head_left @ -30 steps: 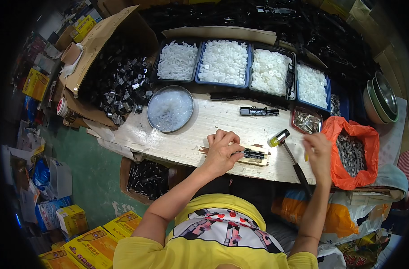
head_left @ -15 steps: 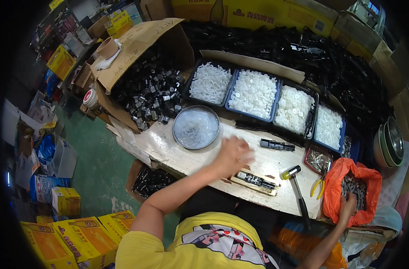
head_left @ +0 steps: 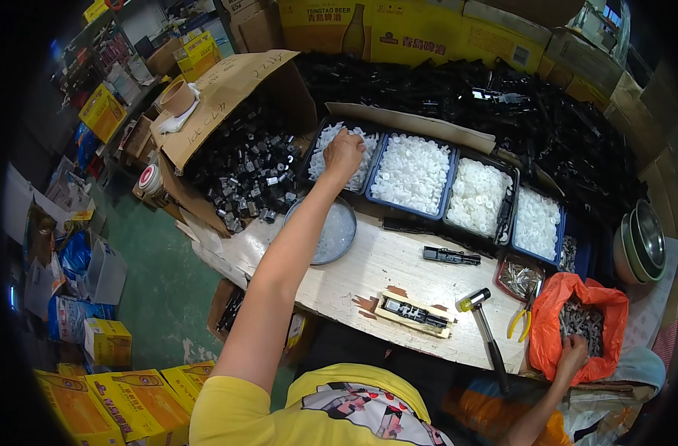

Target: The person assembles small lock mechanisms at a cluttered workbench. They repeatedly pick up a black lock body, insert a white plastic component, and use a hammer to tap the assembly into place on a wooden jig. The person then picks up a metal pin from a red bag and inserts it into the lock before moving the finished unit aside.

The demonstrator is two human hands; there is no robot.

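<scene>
White slim pieces (head_left: pixel 363 171) heaped under left hand (head_left: pixel 343 156); grey parts (head_left: pixel 581 320) jumbled by right hand (head_left: pixel 574 354); both grips unclear.

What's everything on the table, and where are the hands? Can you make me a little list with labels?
Left hand: at the white pieces in the leftmost tray
Right hand: at the gray parts in the orange bag
In the pale holder: a black part
Tools: hammer, pliers with yellow handles
Round pan: partly hidden by the left forearm
Held items: can't tell
</scene>
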